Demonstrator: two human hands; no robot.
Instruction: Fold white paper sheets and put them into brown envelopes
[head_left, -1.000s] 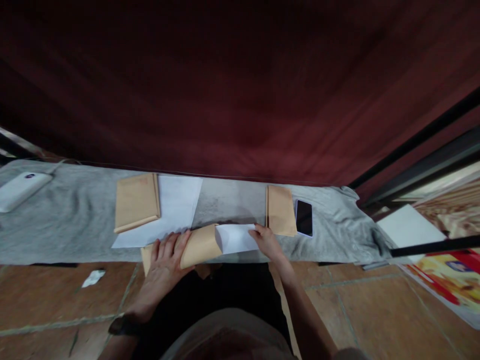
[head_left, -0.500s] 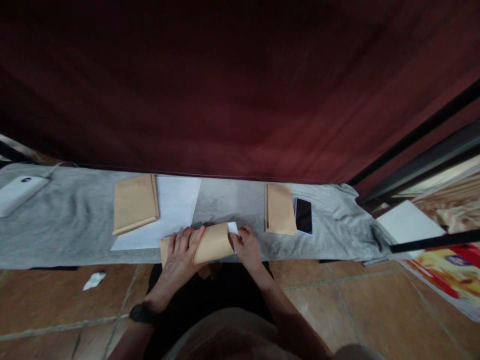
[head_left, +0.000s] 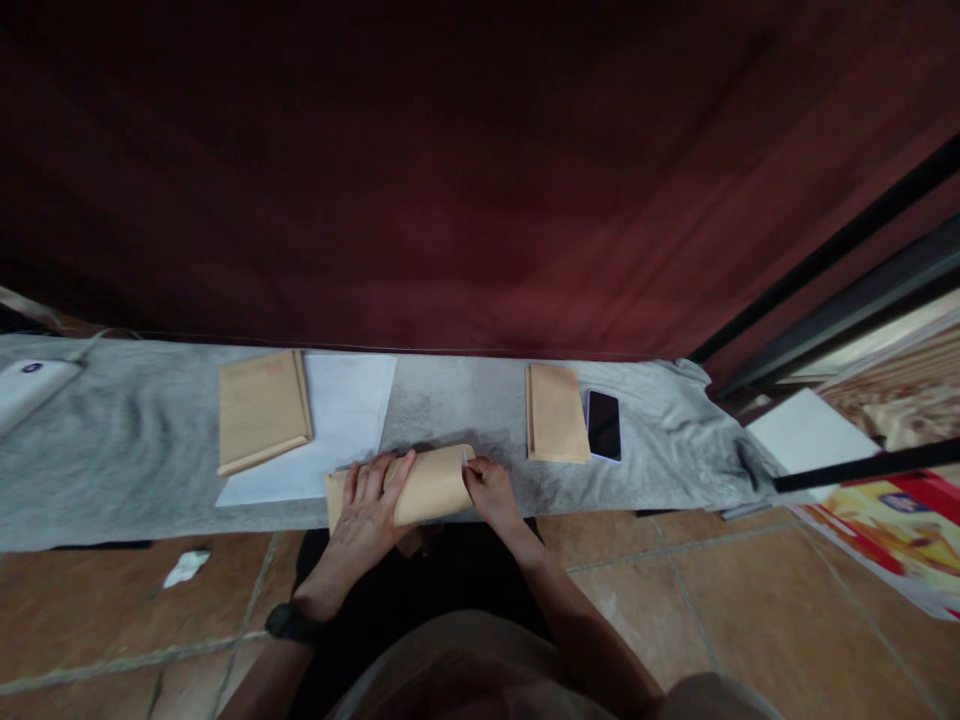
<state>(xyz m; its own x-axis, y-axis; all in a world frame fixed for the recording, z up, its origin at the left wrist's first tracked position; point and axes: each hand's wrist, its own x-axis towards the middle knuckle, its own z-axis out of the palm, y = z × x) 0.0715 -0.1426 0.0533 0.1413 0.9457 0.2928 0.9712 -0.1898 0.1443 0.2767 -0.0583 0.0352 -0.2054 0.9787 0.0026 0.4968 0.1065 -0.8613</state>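
A brown paper envelope lies at the near edge of the cloth-covered surface, its body bowed upward. My left hand holds it down from above, fingers across its left half. At the right end the envelope's mouth gapes, and my right hand is closed there on a folded white paper. Only a sliver of that paper shows; the rest is inside the envelope or behind my fingers. A dark band is on my left wrist.
Left of centre, stacked brown envelopes rest on white paper sheets. More brown envelopes lie to the right beside a phone. A white device is far left. A dark red curtain hangs behind the grey cloth.
The white paper has gone further left into the envelope, with less of it showing. My right hand has moved up to the envelope's mouth. My left hand keeps its hold.
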